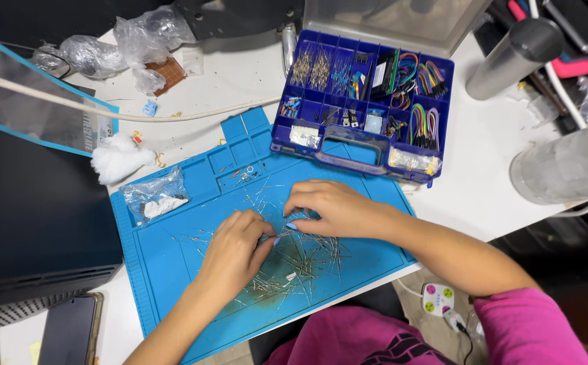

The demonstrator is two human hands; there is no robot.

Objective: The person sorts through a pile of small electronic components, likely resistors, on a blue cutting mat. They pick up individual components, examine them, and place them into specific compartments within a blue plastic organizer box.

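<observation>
A blue work mat (172, 257) lies on the white table, with several thin wire-legged resistors (307, 267) scattered over its middle. My left hand (233, 253) rests on the mat at the pile's left side, fingers curled, thumb and fingertips pinched together on small resistor leads. My right hand (331, 206) lies palm down just above the pile, its fingertips bent down onto the resistors and nearly meeting the left hand's fingertips. What sits between the fingertips is too small to make out clearly.
A purple compartment box (361, 145) with wires and parts stands open behind the mat. A small plastic bag (155, 196) lies on the mat's left. White wadding (118, 159), crumpled plastic (132, 40), metal cylinders (510, 54), a dark box (30, 223) surround it.
</observation>
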